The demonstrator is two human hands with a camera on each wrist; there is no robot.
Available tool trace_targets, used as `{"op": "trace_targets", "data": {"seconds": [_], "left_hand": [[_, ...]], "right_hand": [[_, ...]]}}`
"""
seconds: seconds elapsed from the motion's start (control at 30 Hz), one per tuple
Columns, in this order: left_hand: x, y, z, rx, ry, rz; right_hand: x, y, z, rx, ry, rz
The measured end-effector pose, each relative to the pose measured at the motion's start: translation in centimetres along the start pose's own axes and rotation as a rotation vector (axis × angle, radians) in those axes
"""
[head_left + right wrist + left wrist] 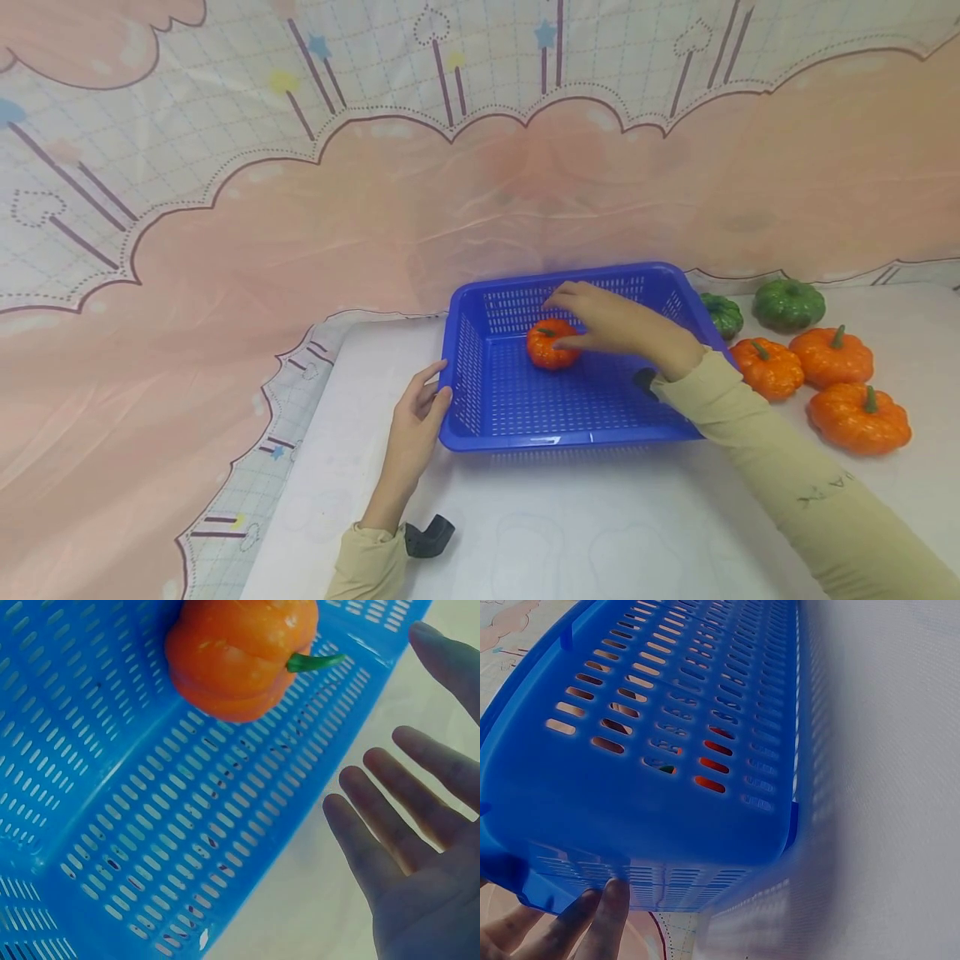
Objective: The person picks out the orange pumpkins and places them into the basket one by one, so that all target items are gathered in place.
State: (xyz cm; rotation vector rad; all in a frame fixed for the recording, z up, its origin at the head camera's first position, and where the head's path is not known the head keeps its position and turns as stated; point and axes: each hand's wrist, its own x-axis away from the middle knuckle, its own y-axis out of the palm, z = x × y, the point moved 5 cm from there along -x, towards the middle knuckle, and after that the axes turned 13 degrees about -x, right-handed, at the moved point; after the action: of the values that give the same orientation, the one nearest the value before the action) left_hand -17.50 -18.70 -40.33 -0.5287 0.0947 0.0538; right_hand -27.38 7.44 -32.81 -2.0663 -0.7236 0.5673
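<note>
A small orange pumpkin (546, 354) with a green stem sits inside a blue slotted plastic basket (555, 440). Over it reaches my right hand (600, 318), its thumb in front of the pumpkin in the head view. The right wrist view shows this hand (420, 847) with fingers spread and straight, apart from the pumpkin (236, 664). My left hand (416, 425) is at the basket's left side, fingers and thumb touching around the rim. In the left wrist view, extended fingertips (611, 907) rest against the basket's outer wall (645, 825).
Right of the basket lie several orange pumpkins (832, 357) and two green ones (789, 305) on the white table (585, 533). A patterned cloth (337, 225) hangs behind. A black device (429, 537) is at my left wrist.
</note>
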Motion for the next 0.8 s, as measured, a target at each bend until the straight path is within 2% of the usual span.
{"op": "trace_targets", "data": {"seconds": [0.37,0.8], "left_hand": [[0.0,0.0,0.1,-0.001,0.004,0.002],[0.0,0.0,-0.2,0.0,0.004,0.008]], "right_hand": [[0.6,-0.6,-0.4,0.005,0.015,0.011],[1.9,-1.2,-0.3,0.007,-0.009,0.035]]}}
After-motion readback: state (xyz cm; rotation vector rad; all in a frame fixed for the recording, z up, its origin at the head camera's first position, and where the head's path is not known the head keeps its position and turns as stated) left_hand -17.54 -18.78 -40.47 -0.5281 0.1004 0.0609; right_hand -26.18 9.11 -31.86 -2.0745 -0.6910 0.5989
